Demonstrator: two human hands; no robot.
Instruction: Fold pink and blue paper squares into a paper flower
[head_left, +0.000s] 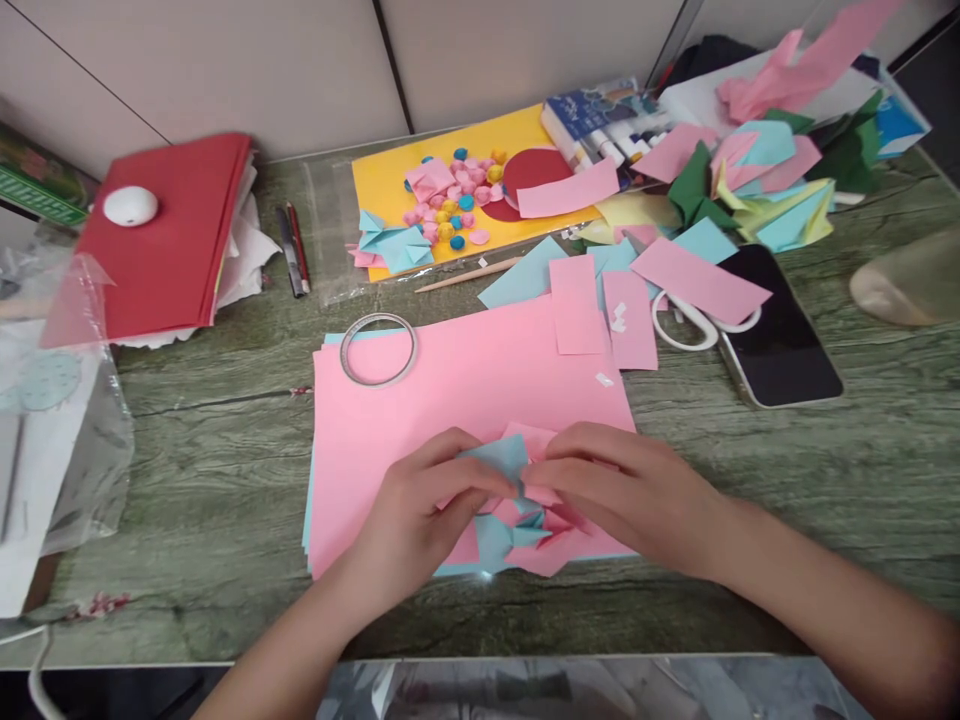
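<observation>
In the head view, the left hand (420,495) and right hand (637,490) both pinch the folded pink-and-blue paper (498,536) over the near-right part of the pink sheets (465,390) on the tabletop (217,480); a tape ring (379,382) lies far-left.

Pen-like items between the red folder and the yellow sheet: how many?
2. A black pen nearer the red folder, and a slim red pencil right beside it. Others may be hidden under the white papers.

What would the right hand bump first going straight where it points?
The right hand would probably meet the folded pink-and-blue paper first, then the left hand; depth is hard to judge.
</observation>
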